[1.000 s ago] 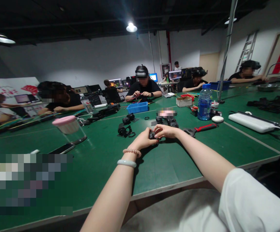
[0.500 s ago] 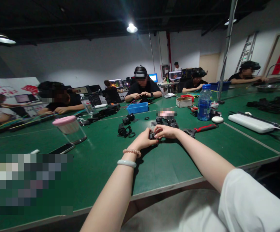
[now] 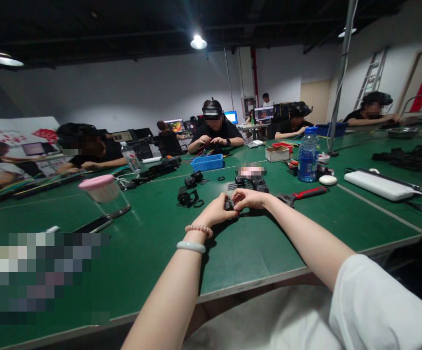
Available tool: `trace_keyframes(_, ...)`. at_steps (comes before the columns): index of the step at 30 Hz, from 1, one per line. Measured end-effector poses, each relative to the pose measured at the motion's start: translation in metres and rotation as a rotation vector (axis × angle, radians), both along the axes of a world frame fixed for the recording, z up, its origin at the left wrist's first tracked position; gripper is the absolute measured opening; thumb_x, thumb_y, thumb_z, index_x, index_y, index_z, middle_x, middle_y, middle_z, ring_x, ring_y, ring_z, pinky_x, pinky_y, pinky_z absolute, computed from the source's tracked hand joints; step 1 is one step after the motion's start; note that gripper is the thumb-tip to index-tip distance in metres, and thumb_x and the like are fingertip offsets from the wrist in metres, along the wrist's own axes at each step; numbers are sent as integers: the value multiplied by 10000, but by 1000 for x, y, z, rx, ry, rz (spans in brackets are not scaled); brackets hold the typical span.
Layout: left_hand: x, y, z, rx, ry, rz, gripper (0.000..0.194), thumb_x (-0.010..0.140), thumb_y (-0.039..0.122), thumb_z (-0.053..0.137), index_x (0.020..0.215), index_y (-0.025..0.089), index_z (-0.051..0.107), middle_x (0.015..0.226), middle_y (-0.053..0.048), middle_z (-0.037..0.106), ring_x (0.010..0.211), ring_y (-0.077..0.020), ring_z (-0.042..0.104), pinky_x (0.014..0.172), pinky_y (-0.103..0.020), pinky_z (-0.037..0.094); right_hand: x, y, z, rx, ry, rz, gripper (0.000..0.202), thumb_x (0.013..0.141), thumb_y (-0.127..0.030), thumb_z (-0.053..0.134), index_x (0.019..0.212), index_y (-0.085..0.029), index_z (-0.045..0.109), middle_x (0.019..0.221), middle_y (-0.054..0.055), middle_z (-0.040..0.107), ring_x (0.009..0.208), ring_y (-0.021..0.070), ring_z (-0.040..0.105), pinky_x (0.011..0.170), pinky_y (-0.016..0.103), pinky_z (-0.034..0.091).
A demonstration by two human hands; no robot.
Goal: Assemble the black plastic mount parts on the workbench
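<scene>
Both hands meet over the green table (image 3: 254, 253), fingers closed around a small black part (image 3: 229, 203). My left hand (image 3: 216, 210) grips it from the left; a beaded bracelet and a pale bangle circle that wrist. My right hand (image 3: 249, 199) pinches the same part from the right, and its fingers hide much of it. Just beyond my hands lie black parts (image 3: 258, 184). Further left are more black parts (image 3: 188, 197) and a black ring (image 3: 199, 203). An adjustable wrench with a red and black handle (image 3: 311, 193) lies right of my right hand.
A blue tray (image 3: 207, 162), a water bottle (image 3: 308, 155), a white box (image 3: 277, 153) and a white power strip (image 3: 378, 184) stand around. At left are a pink-lidded jar (image 3: 103, 192) and a phone (image 3: 93, 225). Several people sit across the table.
My hands have barely moved and still hold the black part. The person opposite has shifted their hands slightly.
</scene>
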State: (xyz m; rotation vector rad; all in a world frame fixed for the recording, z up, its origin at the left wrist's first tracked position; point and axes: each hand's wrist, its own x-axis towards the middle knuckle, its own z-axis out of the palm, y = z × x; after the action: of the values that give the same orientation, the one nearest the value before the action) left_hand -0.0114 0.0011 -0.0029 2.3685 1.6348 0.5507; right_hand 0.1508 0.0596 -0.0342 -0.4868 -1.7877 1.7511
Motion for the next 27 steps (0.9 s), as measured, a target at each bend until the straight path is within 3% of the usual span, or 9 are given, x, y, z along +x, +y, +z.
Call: trace_keyframes(27, -2, 2, -2, 16, -2, -17, 553, 515, 525, 555, 927, 173, 441, 811, -27, 563, 687, -169, 522, 577, -248, 377, -1, 2, -2, 3, -4, -10, 333, 523, -123, 671, 794, -151, 479, 697, -16, 540, 626, 83, 539, 593, 218, 436)
